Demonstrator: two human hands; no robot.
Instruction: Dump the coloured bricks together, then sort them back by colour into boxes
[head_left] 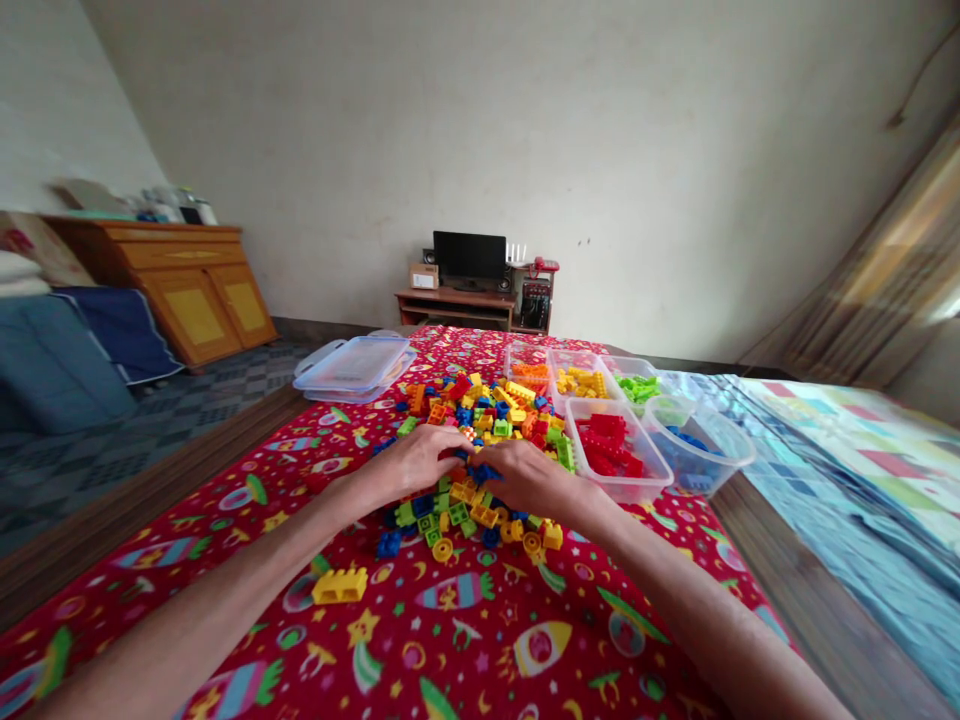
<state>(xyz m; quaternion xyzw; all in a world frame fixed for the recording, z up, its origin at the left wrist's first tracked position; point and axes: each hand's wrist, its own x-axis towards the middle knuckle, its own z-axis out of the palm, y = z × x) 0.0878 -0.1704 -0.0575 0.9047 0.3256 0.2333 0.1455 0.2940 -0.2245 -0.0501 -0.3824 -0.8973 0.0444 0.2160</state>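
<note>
Red rocket-print bedspread (pixel 480 640) | multicoloured plastic building bricks (pixel 480 420) | heaped, chunky, studded

Free passage over the red rocket-print cloth (pixel 480 625) nearest the body; clear plastic bins (pixel 619 450) obstruct right, heap of multicoloured plastic bricks (pixel 480 425) ahead.

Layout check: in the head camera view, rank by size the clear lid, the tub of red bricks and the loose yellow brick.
Largest, unranked: the clear lid and the tub of red bricks look alike, and the tub sits nearer the camera, so I can't separate them.
Smallest: the loose yellow brick, though nearest the camera.
</note>
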